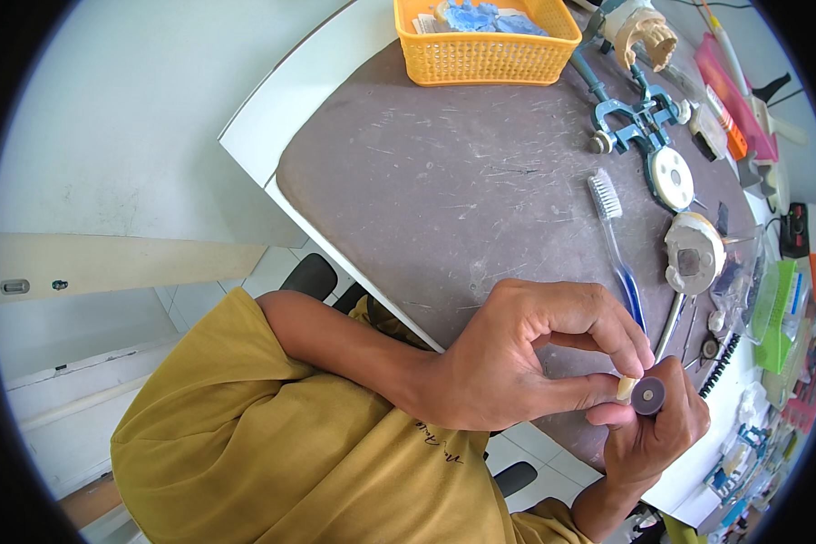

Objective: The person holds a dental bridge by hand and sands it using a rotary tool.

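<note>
The left hand (517, 367) pinches a cream piece (625, 388); the right hand (648, 446) curls around a dark disc (648, 396). A toothbrush (615, 239) and yellow basket (485, 63) lie beyond; dark script (441, 443) marks the shirt (254, 426).

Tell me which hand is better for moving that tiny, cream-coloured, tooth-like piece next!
Probably the person's left hand: its fingers pinch the small, cream-coloured, tooth-like piece. The right hand seems less free, holding the round, purple-grey disc with a pale centre.
</note>
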Motion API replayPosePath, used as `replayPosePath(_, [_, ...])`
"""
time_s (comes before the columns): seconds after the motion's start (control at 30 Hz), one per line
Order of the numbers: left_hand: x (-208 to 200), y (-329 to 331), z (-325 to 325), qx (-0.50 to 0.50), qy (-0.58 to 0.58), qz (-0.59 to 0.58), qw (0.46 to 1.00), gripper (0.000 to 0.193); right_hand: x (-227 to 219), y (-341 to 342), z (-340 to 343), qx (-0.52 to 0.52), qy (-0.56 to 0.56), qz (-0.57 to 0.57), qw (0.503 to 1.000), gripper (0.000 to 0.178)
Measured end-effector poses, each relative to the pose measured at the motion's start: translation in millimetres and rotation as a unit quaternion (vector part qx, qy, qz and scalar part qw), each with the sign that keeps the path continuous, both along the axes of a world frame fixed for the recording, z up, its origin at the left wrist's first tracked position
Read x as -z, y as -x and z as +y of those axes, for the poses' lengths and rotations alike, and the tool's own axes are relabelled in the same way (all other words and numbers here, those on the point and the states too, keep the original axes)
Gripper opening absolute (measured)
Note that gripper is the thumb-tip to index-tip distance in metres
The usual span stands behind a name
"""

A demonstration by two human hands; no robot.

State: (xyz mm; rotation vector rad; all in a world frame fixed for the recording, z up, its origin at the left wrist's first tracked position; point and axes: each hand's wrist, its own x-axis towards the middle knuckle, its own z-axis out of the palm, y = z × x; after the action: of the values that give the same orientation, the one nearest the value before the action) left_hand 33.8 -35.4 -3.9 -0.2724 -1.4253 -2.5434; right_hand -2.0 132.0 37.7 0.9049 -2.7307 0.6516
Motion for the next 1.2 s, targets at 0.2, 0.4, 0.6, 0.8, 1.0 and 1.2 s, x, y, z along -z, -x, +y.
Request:
replayPosePath(0.2, [0.1, 0.4, 0.4, -0.007, 0.008, 0.005, 1.0, 0.014, -3.7, 1.5, -1.4, -0.01, -0.01, 0.0, 1.0, 0.066])
replayPosePath(0.4, [-0.2, 0.1, 0.7, -0.006, 0.004, 0.0, 1.0, 0.015, -2.1, 2.1, -1.0, -0.014, -0.005, 0.003, 1.0, 0.067])
replayPosePath(0.6, [-0.1, 0.5, 0.8, -0.007, 0.005, 0.001, 1.0, 0.015, -2.7, 2.3, -1.5, -0.014, -0.009, 0.008, 1.0, 0.067])
replayPosePath(0.8, [-0.7, 0.2, 0.8, -0.005, 0.003, -0.003, 1.0, 0.015, -3.6, 2.0, -1.0, -0.016, -0.005, 0.002, 1.0, 0.066])
replayPosePath(1.0, [-1.4, -0.2, 0.5, -0.001, 0.003, -0.008, 1.0, 0.015, -3.6, 1.8, -1.3, -0.019, -0.004, 0.003, 1.0, 0.065])
replayPosePath(1.2, [-1.6, -0.6, 0.0, 0.011, -0.002, -0.012, 1.0, 0.015, -3.6, 2.0, -1.7, -0.02, -0.002, 0.005, 1.0, 0.064])
